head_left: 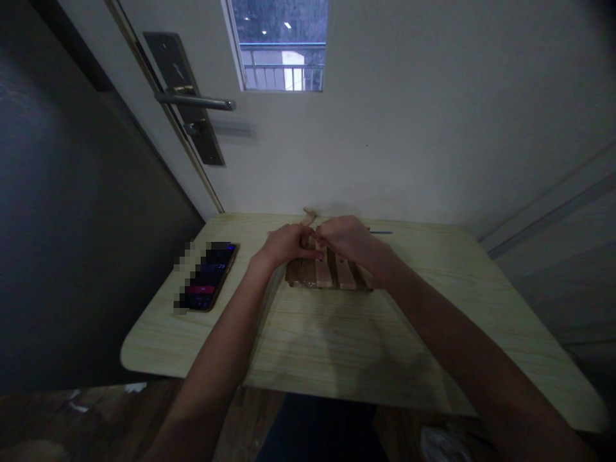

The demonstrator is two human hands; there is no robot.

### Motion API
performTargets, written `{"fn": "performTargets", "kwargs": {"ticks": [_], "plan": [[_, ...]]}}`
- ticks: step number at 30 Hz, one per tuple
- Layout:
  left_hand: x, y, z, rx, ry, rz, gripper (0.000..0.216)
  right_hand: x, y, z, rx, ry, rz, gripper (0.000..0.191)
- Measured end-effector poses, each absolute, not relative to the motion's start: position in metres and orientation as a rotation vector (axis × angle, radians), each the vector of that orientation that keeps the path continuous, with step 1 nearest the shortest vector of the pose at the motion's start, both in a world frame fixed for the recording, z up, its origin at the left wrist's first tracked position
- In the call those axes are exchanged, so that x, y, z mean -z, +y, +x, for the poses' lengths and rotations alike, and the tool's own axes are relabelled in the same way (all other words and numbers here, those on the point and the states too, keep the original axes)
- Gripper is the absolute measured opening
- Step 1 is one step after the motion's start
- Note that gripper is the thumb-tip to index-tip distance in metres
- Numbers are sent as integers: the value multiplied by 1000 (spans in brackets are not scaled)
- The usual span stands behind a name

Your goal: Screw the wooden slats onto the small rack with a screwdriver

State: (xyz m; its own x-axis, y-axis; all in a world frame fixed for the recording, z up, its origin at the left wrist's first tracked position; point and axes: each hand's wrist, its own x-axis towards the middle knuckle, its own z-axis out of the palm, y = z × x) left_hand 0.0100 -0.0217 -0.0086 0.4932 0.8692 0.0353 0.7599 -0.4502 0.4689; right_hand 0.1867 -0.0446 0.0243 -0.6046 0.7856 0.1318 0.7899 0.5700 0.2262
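Slats (332, 274) on table (337, 350) beneath left hand (287, 246) and right hand (350, 240)

The near half of the worktop (337, 359) lay bare from left edge to right edge, crossed only by the two forearms. At the middle of the far edge a slatted wooden block (332, 274) sat under the left hand (286, 247) and right hand (349, 239), close to the wall (433, 128), with little room behind. A phone (209, 277) blocked the left edge. The right side was open to the far right corner. A door handle (195, 101) jutted out above the far left corner.
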Motion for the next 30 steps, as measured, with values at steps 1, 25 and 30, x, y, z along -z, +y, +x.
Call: {"fn": "performTargets", "kwargs": {"ticks": [1, 25, 30], "plan": [[9, -22, 10, -389, 1342, 2351, 48, -24, -44, 187, 412, -2766, -1389, 22], [10, -20, 10, -405, 1294, 2332, 51, -28, -50, 186, 259, -2717, -1493, 22], [12, -20, 9, -419, 1284, 2343, 50, -24, -47, 187, 186, -2693, -1448, 22]]}}
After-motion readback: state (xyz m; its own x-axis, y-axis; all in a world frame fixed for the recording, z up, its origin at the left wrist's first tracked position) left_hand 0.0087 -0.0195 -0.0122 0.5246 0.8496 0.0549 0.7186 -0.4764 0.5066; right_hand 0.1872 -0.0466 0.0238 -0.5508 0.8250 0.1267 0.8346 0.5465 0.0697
